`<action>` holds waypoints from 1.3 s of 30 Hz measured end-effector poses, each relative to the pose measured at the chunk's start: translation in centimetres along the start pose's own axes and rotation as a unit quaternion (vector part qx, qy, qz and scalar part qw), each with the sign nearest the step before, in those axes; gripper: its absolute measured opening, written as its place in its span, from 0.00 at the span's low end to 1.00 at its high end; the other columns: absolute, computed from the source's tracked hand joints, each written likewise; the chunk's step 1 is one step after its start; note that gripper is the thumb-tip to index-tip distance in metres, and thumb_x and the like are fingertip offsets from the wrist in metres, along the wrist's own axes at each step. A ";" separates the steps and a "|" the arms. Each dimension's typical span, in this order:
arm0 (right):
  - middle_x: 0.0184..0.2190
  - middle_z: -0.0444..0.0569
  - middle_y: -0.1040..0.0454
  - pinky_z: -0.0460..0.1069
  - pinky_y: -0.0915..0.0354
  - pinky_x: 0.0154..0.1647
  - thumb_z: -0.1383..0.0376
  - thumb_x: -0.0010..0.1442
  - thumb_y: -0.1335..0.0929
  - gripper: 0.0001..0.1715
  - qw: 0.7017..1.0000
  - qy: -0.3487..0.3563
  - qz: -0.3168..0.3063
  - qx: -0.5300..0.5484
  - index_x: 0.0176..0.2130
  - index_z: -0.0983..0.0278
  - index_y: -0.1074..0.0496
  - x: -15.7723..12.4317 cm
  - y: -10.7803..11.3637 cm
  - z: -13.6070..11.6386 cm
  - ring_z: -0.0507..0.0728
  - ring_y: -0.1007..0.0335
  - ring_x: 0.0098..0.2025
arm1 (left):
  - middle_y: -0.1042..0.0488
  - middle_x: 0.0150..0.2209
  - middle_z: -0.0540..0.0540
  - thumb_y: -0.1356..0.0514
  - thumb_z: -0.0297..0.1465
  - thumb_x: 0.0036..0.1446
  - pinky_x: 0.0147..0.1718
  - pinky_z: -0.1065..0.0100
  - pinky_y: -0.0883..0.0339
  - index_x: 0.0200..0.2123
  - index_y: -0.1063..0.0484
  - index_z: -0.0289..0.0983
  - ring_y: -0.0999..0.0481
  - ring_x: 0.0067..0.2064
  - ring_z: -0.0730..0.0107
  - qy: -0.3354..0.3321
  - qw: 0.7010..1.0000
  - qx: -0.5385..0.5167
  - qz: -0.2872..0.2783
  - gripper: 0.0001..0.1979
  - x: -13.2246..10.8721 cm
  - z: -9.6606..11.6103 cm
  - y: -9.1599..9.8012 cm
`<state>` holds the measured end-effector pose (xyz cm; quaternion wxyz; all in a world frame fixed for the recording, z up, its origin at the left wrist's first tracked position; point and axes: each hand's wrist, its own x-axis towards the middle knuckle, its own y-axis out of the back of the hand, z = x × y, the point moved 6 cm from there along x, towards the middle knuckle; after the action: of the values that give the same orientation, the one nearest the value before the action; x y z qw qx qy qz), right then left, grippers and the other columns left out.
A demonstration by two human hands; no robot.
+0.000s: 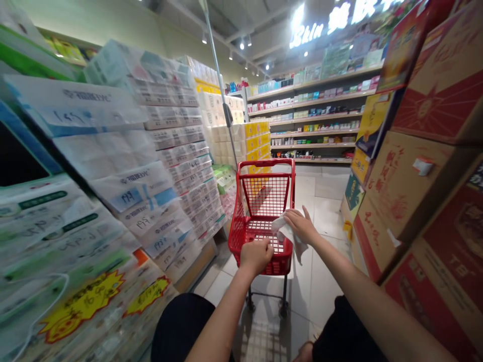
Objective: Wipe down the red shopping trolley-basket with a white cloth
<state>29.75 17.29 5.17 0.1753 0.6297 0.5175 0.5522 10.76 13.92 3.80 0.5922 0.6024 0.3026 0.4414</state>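
Observation:
A red plastic shopping cart stands on the tiled floor right in front of me, its basket showing an open grid. My left hand is closed at the near left rim of the basket, fingers curled; it appears to grip the rim, though the fingers partly hide it. In my right hand is a white cloth, pressed against the right side of the basket near its upper edge. The cloth's loose end hangs down outside the basket. My thumb sticks out from that hand.
Stacked tissue packs with price signs rise along the left. Cardboard boxes are piled on the right, beside a narrow tiled aisle. Shelves of small products line the back. A thin metal pole stands behind the cart.

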 end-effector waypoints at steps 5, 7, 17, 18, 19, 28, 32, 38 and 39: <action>0.50 0.48 0.28 0.68 0.59 0.66 0.57 0.70 0.48 0.22 0.996 -0.029 0.077 0.034 0.43 0.58 0.31 -2.6 -1.4 -2.3 0.58 0.42 0.62 | 0.22 0.36 0.45 0.55 0.39 0.64 0.35 0.66 0.37 0.44 0.27 0.44 0.22 0.38 0.61 0.026 1.000 -0.006 0.000 0.18 0.4 -0.8 -0.1; 0.47 0.48 0.27 0.67 0.60 0.67 0.59 0.69 0.47 0.19 0.995 -0.005 0.095 0.033 0.42 0.58 0.31 -4.7 -1.6 -4.4 0.58 0.42 0.62 | 0.22 0.36 0.45 0.56 0.39 0.64 0.35 0.66 0.37 0.43 0.27 0.44 0.22 0.38 0.61 0.022 1.000 -0.011 0.001 0.18 0.5 -1.0 -0.2; 0.56 0.57 0.34 0.64 0.58 0.69 0.62 0.65 0.41 0.27 0.992 0.040 0.074 -0.095 0.62 0.64 0.44 -9.6 -3.1 -11.2 0.64 0.47 0.64 | 0.22 0.36 0.43 0.59 0.37 0.66 0.35 0.65 0.36 0.47 0.33 0.40 0.22 0.38 0.60 0.024 1.000 -0.003 -0.003 0.17 1.0 -0.4 -0.4; 0.56 0.55 0.33 0.64 0.58 0.69 0.63 0.65 0.41 0.27 0.991 0.058 0.069 -0.095 0.62 0.62 0.44 -9.5 -2.5 -11.0 0.63 0.46 0.64 | 0.22 0.36 0.43 0.59 0.37 0.67 0.34 0.65 0.36 0.47 0.34 0.40 0.22 0.37 0.60 0.021 1.000 -0.004 0.000 0.17 1.0 -0.3 -0.4; 0.57 0.53 0.33 0.63 0.58 0.69 0.64 0.65 0.41 0.27 0.990 0.079 0.062 -0.095 0.63 0.60 0.44 -9.5 -1.9 -10.6 0.61 0.45 0.64 | 0.22 0.36 0.44 0.60 0.36 0.67 0.34 0.65 0.36 0.47 0.34 0.40 0.22 0.37 0.60 0.015 1.000 -0.006 0.001 0.17 1.0 -0.3 -0.3; 0.57 0.46 0.31 0.63 0.60 0.69 0.61 0.68 0.40 0.21 0.983 0.115 0.037 -0.140 0.59 0.55 0.39 -9.1 1.2 -5.4 0.58 0.45 0.65 | 0.24 0.40 0.44 0.46 0.54 0.57 0.58 0.58 0.46 0.39 0.29 0.40 0.27 0.46 0.61 -0.148 0.988 -0.027 0.036 0.23 0.0 -3.2 1.6; 0.46 0.47 0.25 0.62 0.60 0.68 0.62 0.68 0.41 0.12 0.982 0.098 0.038 -0.155 0.47 0.58 0.32 -8.4 0.6 -5.6 0.59 0.38 0.59 | 0.23 0.37 0.46 0.36 0.47 0.51 0.62 0.59 0.53 0.43 0.30 0.41 0.26 0.44 0.63 -0.179 0.983 -0.027 0.029 0.21 0.3 -4.4 1.0; 0.32 0.48 0.27 0.58 0.46 0.59 0.61 0.67 0.40 0.10 0.979 0.091 0.052 -0.173 0.36 0.60 0.32 -6.5 -1.6 -8.8 0.58 0.32 0.41 | 0.24 0.37 0.45 0.35 0.40 0.50 0.57 0.60 0.48 0.51 0.38 0.39 0.24 0.43 0.61 -0.147 0.988 -0.026 0.025 0.27 1.4 -4.2 -0.3; 0.31 0.48 0.28 0.57 0.43 0.55 0.61 0.67 0.39 0.10 0.978 0.096 0.053 -0.177 0.35 0.60 0.32 -6.0 -2.4 -9.6 0.58 0.32 0.39 | 0.24 0.36 0.45 0.35 0.37 0.50 0.57 0.60 0.47 0.52 0.38 0.38 0.24 0.42 0.60 -0.144 0.989 -0.024 0.028 0.27 1.5 -4.1 -0.4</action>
<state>21.13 9.86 3.33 0.2036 0.5592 0.3922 0.7014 7.83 17.09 3.29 0.6312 0.6536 0.1868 0.3734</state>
